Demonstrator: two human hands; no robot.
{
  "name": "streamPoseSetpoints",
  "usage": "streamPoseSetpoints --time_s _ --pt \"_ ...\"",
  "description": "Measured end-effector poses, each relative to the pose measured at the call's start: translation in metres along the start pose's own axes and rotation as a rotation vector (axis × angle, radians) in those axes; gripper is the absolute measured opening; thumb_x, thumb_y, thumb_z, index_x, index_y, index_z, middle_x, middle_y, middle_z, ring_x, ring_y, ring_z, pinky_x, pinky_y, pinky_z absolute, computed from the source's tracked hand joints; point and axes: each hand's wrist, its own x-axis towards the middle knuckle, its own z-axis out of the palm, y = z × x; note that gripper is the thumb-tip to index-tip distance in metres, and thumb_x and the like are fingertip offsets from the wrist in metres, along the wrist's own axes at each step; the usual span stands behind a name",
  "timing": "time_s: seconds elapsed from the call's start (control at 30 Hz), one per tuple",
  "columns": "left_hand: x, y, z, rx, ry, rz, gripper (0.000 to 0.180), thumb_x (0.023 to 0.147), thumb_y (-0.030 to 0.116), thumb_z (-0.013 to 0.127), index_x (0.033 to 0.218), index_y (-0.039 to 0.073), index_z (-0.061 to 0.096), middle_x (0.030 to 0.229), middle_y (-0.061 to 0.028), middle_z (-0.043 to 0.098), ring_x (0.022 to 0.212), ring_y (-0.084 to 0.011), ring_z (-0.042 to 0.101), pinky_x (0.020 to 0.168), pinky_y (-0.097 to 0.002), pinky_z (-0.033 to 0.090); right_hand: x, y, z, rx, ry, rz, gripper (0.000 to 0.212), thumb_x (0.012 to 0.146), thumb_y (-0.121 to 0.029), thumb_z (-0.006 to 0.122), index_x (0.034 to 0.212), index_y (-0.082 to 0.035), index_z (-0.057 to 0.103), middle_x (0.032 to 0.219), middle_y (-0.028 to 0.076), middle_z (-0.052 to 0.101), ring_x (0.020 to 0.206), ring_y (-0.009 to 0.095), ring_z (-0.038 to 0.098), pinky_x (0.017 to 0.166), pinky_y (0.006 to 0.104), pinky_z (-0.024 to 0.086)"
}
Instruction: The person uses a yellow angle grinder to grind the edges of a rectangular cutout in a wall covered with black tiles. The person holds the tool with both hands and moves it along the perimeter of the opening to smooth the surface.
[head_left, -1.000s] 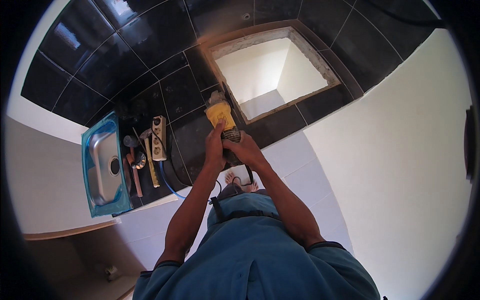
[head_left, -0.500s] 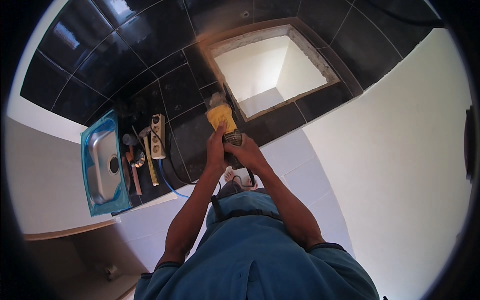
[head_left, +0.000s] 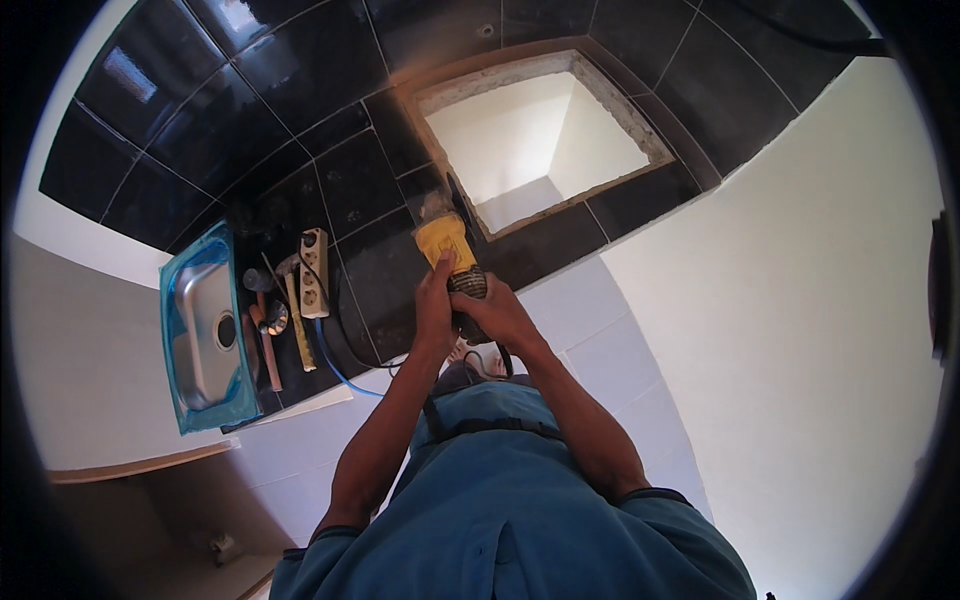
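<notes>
Both my hands grip an angle grinder (head_left: 445, 243) with a yellow front and a dark ribbed body. My left hand (head_left: 434, 312) wraps its left side, with the thumb up along the yellow part. My right hand (head_left: 495, 315) closes round the rear body from the right. The tool's head is at the left edge of a rectangular cutout (head_left: 540, 140) in the black tiled counter (head_left: 385, 255). A thin dark disc (head_left: 458, 192) shows beside that edge, partly hidden by the tool. Reddish dust rims the cutout.
A steel sink (head_left: 205, 330) edged with blue film stands at the left. Between it and me lie a power strip (head_left: 313, 270), a hammer (head_left: 300, 320) and other hand tools. Cables run from the strip toward my waist. A white wall (head_left: 800, 300) rises at the right.
The grinder has shifted very slightly toward me and to the right along the cutout's left edge. Both hands keep their grip.
</notes>
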Motion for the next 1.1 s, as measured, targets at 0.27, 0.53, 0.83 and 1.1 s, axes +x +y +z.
streamPoseSetpoints --time_s 0.27,0.53,0.83,1.1 --pt "-0.004 -0.002 -0.001 -0.013 -0.002 0.001 0.038 0.105 0.037 0.063 0.118 0.001 0.063 0.099 -0.0043 0.068 0.082 -0.0134 0.067 0.073 -0.0304 0.055 -0.005 -0.001 -0.001 0.007 -0.02 0.013 0.052 0.085 -0.029 0.076 0.118 0.008 0.059 0.101 0.013 0.07 0.087 0.019 0.069 0.079 0.033 0.057" --pt "-0.013 -0.006 0.001 0.018 0.016 -0.009 0.041 0.104 0.039 0.064 0.12 0.001 0.063 0.1 -0.0068 0.069 0.085 -0.0158 0.069 0.076 -0.0324 0.056 -0.011 0.008 -0.002 0.02 -0.01 -0.002 0.066 0.078 -0.043 0.077 0.114 0.01 0.061 0.105 0.023 0.072 0.093 0.03 0.074 0.081 0.0383 0.058" --pt "-0.02 -0.009 0.002 -0.008 0.0 0.009 0.039 0.104 0.037 0.064 0.12 0.002 0.062 0.1 -0.0055 0.068 0.084 -0.0143 0.068 0.074 -0.0313 0.056 -0.014 0.02 -0.001 0.057 -0.006 -0.007 0.064 0.079 -0.041 0.078 0.117 0.008 0.062 0.106 0.022 0.072 0.098 0.031 0.073 0.086 0.0386 0.056" --pt "-0.021 -0.011 0.001 0.0 0.003 0.006 0.04 0.104 0.038 0.064 0.12 0.001 0.062 0.102 -0.0057 0.067 0.085 -0.0145 0.068 0.074 -0.0316 0.056 -0.02 0.014 -0.001 0.072 -0.007 0.014 0.066 0.08 -0.041 0.077 0.121 0.008 0.06 0.109 0.021 0.071 0.098 0.031 0.073 0.086 0.0386 0.057"
